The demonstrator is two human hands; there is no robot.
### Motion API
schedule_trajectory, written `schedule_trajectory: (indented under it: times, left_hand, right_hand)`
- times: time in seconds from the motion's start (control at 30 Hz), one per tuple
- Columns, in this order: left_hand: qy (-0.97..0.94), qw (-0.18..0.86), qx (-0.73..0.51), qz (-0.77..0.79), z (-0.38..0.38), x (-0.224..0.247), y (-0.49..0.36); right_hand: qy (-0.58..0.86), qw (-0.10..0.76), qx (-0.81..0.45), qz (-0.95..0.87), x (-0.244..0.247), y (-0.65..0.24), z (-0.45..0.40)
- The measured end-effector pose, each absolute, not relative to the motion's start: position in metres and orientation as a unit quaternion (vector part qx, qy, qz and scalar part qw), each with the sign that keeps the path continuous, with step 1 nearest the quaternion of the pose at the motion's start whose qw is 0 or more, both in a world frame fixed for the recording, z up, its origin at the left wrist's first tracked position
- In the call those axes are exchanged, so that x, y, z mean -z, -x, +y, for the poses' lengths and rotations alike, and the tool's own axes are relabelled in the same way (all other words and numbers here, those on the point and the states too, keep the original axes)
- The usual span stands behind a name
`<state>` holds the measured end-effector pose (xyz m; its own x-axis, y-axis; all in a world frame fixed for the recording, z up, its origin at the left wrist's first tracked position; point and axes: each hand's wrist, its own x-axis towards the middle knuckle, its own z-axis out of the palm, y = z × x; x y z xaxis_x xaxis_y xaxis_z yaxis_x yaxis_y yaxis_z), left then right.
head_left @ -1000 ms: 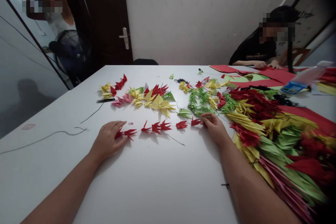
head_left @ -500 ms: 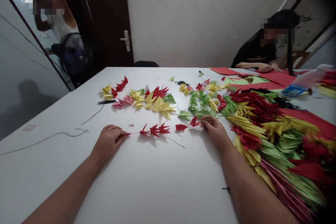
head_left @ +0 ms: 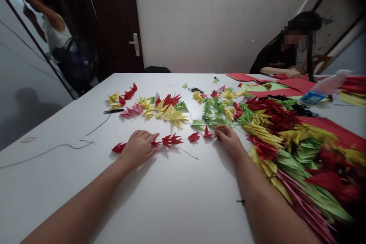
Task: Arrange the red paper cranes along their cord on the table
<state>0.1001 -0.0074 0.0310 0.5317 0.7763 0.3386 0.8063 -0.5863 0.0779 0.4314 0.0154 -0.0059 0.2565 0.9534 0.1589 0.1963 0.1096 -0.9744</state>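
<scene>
While our left hand (head_left: pixel 139 147) is lying flat on the string of red paper cranes (head_left: pixel 171 140) to pin it on the table (head_left: pixel 171 198), our right hand (head_left: pixel 228 141) is pinching its far end, probably keeping the thread taut.

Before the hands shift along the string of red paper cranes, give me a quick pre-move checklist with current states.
1. Left hand rests on the red crane string: ok.
2. Right hand pinches the string's other end: cannot tell, fingers hide it.
3. String lies straight between the hands: ok.
4. Loose red crane left of the left hand is on the string: cannot tell.
5. Scissors lie apart from both hands: ok.
</scene>
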Motion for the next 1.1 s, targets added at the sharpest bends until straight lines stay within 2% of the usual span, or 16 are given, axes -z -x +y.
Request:
schedule_trajectory:
  times: [0.13,0.43,0.63,0.9,1.1]
  left_hand:
    - [0.88,0.029,0.131,-0.455,0.005,-0.027,-0.106]
    - [0.858,0.072,0.111,-0.497,0.002,-0.033,-0.075]
    - [0.84,0.084,0.188,-0.502,-0.007,-0.03,-0.094]
    - [0.878,0.044,0.144,-0.455,-0.005,-0.02,-0.128]
    - [0.875,0.044,0.174,-0.45,-0.004,-0.011,-0.13]
  right_hand:
    - [0.569,0.551,-0.352,-0.498,0.004,-0.431,0.015]
    - [0.565,0.551,-0.355,-0.502,0.004,-0.432,0.016]
    - [0.567,0.539,-0.363,-0.505,0.006,-0.432,0.017]
    - [0.575,0.54,-0.362,-0.496,0.004,-0.43,0.017]
    - [0.571,0.543,-0.356,-0.503,0.005,-0.43,0.017]
